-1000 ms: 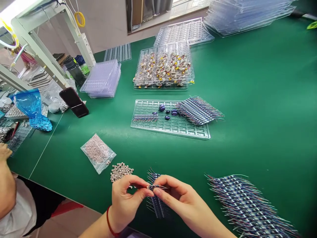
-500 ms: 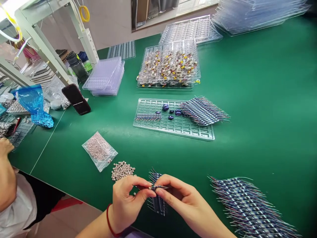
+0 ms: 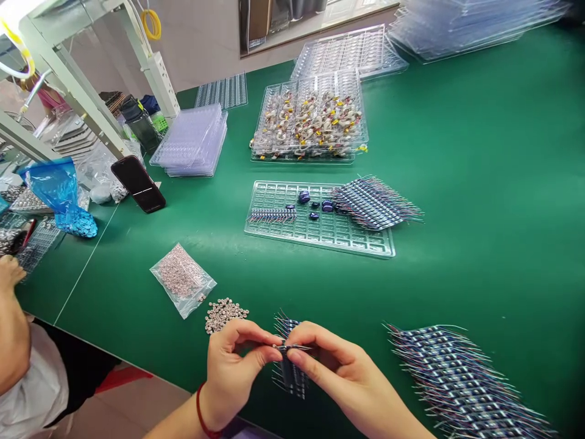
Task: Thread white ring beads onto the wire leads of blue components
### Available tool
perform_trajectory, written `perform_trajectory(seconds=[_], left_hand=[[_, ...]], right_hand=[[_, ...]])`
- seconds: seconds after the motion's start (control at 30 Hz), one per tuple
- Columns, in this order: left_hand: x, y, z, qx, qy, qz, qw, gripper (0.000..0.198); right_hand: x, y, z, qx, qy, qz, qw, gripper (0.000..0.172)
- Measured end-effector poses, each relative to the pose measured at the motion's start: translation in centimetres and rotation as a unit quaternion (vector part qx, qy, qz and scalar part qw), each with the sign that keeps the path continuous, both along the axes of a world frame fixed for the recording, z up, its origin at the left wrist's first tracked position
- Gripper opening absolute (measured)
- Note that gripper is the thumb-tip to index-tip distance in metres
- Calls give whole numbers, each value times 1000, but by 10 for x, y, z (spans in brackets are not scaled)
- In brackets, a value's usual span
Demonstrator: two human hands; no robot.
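Note:
My left hand point(image 3: 233, 366), with a red band at the wrist, pinches one end of a small dark part with thin wires point(image 3: 284, 347). From the other side, my right hand point(image 3: 340, 369) grips the same part between thumb and fingertips. Whether a small round piece is also between the left fingertips is too small to tell. Directly below the fingers lies a row of dark wired strips point(image 3: 293, 379), partly covered by the hands. Beside my left hand is a loose pile of small round pinkish pieces point(image 3: 225, 313).
A clear bag of similar round pieces point(image 3: 180, 277) lies further left. More wired strips point(image 3: 461, 372) spread at right. Ahead, a clear tray point(image 3: 320, 239) bears strips and dark blue pieces, with trays of white-and-yellow parts point(image 3: 320, 125) behind. A phone point(image 3: 138, 184) and a co-worker's arm point(image 3: 11, 323) are at left.
Both hands stay nearly in place, still pinching the wired part. The left fingertips have shifted very slightly; the view has moved a little.

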State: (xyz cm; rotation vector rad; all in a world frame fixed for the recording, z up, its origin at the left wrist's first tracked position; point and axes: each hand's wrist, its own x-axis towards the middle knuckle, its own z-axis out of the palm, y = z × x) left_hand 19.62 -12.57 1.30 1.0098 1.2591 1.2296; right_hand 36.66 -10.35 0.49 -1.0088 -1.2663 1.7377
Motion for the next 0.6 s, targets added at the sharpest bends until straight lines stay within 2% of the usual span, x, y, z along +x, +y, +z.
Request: perform_trajectory(seconds=[0.1,0.2,0.4,0.6], left_hand=[[2,4,1,-56,-111,13,992,19],[1,6,0,-91,-171,16,981,22],[-3,6,-7,-106,-201,10,974,21],[-3,6,-10,-92,-182,-2,979,19]], right_hand=[[0,-1,-3,11,9,-9,1000,18],[-1,-3,-6,16,17,-18,1000,16],[-1,0,-2,34,8,-20,999,16],[-1,1,4,52,-26,-13,998,17]])
